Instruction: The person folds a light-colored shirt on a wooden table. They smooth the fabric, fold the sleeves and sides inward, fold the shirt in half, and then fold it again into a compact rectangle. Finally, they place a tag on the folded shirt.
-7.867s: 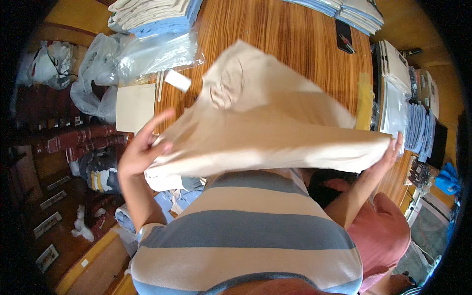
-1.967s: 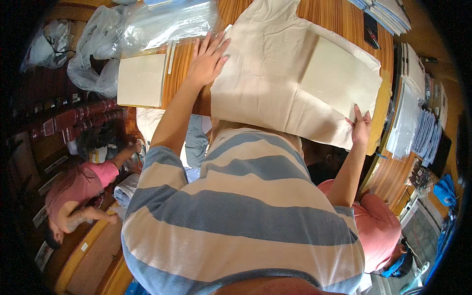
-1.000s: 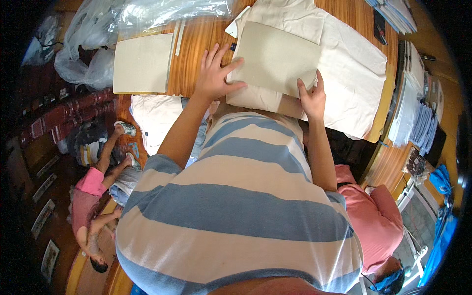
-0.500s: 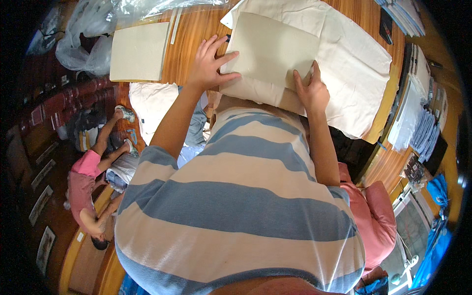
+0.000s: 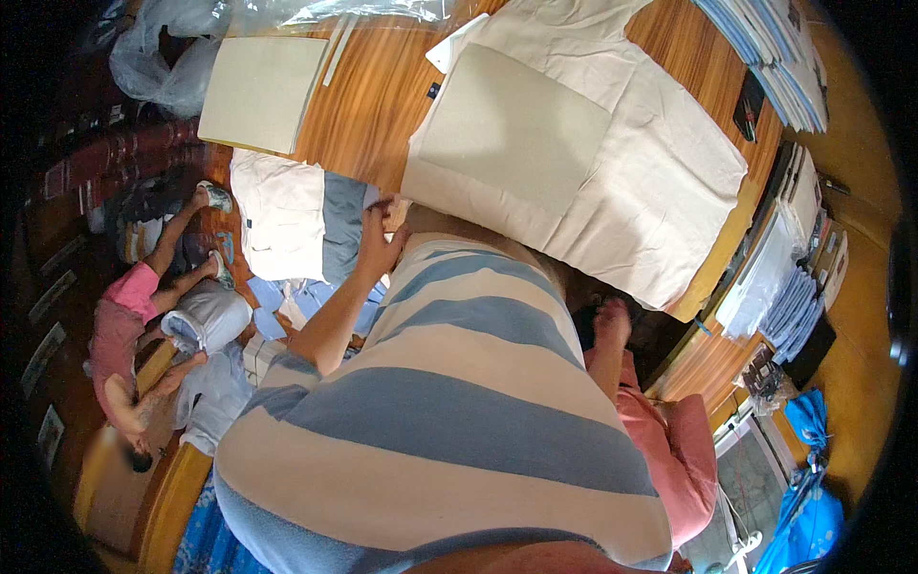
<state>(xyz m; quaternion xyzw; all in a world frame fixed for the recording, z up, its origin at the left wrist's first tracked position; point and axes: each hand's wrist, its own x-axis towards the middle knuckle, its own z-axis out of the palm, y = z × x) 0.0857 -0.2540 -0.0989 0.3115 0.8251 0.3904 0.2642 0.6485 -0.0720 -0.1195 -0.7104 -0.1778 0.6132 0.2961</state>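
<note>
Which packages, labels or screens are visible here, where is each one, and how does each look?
Clear plastic bags: upper left, crumpled, see-through.
Small dark label: on the wooden table, beside the beige shirt.
White tag: at the shirt's top, rectangular.
Dark flat device: upper right, black, screen unlit.

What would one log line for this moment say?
left hand: at table edge, grip unclear | right hand: out of view | cardboard sheet: flat on beige garment | wooden table

We saw clear plastic bags (image 5: 163, 53) crumpled at the table's far left corner. A small dark label (image 5: 433, 91) lay on the wood beside the cardboard sheet (image 5: 512, 124). Flat, clear-wrapped packets (image 5: 770, 277) were stacked along the right edge.
</note>
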